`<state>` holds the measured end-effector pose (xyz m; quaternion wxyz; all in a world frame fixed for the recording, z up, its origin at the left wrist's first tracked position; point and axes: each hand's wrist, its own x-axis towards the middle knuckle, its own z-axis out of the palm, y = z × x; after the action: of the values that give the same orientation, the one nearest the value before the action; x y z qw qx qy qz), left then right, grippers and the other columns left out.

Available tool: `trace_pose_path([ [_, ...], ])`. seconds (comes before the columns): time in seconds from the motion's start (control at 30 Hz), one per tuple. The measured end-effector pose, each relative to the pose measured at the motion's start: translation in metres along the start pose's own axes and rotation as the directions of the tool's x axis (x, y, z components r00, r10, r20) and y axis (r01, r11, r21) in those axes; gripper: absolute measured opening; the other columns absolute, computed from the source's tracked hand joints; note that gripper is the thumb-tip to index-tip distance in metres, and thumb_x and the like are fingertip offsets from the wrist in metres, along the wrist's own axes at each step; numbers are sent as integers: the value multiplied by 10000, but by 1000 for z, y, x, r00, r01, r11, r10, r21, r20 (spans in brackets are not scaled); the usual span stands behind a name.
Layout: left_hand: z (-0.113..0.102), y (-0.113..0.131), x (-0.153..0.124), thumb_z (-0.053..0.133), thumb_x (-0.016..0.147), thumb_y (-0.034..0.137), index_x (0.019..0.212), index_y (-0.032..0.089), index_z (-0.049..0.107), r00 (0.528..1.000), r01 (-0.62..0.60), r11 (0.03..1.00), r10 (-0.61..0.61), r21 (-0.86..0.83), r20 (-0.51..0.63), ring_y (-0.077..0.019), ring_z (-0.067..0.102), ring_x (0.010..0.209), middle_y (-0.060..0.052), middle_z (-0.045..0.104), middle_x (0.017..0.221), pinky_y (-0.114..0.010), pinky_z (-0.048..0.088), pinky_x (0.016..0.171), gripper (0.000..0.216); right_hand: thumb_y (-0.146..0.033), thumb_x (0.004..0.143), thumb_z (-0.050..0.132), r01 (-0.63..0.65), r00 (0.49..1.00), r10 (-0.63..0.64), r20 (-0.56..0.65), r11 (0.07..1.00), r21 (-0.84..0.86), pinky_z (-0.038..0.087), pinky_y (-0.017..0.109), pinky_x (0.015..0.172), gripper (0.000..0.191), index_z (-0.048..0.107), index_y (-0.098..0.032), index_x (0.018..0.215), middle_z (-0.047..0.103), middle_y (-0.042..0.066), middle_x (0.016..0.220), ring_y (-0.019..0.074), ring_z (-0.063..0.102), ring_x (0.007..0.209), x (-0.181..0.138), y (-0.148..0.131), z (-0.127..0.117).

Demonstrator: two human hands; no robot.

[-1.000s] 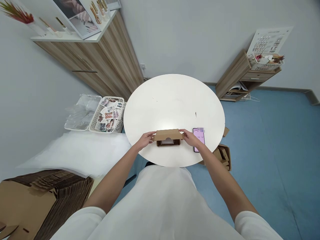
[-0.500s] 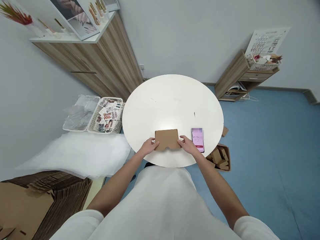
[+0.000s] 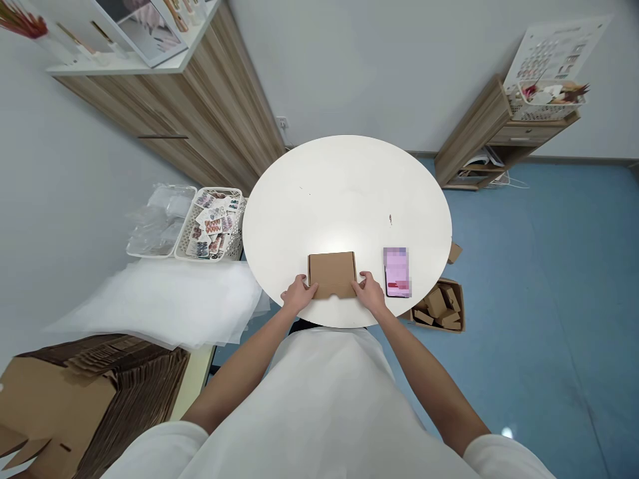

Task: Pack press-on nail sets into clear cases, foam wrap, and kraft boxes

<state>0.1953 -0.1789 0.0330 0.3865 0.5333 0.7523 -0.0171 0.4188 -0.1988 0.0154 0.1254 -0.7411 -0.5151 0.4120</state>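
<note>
A small brown cardboard box (image 3: 332, 271) lies on the white oval table (image 3: 344, 179) close to its front edge, lid down, with a notch in the near side. My left hand (image 3: 299, 293) grips its near left corner, thumb on the top and fingers along the side. At the near right corner my right hand (image 3: 370, 293) holds it in the same way. A phone (image 3: 397, 273) with a pink screen rests on the table just right of my right hand.
Left of the table stand a white basket of printed cards (image 3: 212, 223), a tray of clear bags (image 3: 162, 219), white sheets (image 3: 170, 299) and stacked flat cardboard (image 3: 60, 399). A carton of small boxes (image 3: 438, 306) sits on the floor at right. Cabinets (image 3: 224, 100) line the wall.
The near edge of the lid now lies flatter against the box, with both hands still at its near corners. The whole view has shifted slightly.
</note>
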Motion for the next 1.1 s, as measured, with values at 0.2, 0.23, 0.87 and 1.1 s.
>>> trace_pose_path([
  [0.2, 5, 1, -4, 458, 758, 468, 1154, 215, 432, 986, -66, 996, 75, 62, -152, -283, 470, 1082, -102, 556, 1122, -480, 270, 909, 470, -406, 788, 443, 33, 994, -32, -103, 999, 11, 396, 321, 753, 403, 436, -203, 1136, 585, 73, 972, 212, 539, 916, -4, 1, 11],
  [0.23, 5, 1, -5, 460, 764, 442, 1151, 212, 440, 973, -105, 990, 121, 89, -196, -282, 446, 1107, -108, 530, 1157, -474, 267, 919, 450, -400, 788, 441, 57, 989, -56, -134, 998, 7, 390, 336, 785, 404, 438, -197, 1137, 567, 86, 1028, 222, 514, 965, -6, 1, 12],
  [0.87, 10, -28, -17, 474, 757, 247, 1303, 199, 308, 866, -494, 869, 493, 4, -82, -249, 411, 1157, -114, 427, 1279, -419, 331, 942, 574, -198, 712, 503, 189, 967, -178, -179, 981, 42, 413, 378, 885, 565, 338, -227, 1252, 467, 76, 1215, 209, 501, 1045, -34, -2, 33],
  [1.1, 6, -39, -8, 556, 653, 203, 1305, 181, 296, 803, -595, 797, 590, -104, -80, -240, 413, 1147, -111, 410, 1246, -374, 374, 938, 702, -177, 661, 566, 167, 975, -146, -167, 979, 118, 471, 356, 821, 634, 346, -228, 1253, 455, 83, 1215, 179, 549, 905, -44, -6, 36],
])
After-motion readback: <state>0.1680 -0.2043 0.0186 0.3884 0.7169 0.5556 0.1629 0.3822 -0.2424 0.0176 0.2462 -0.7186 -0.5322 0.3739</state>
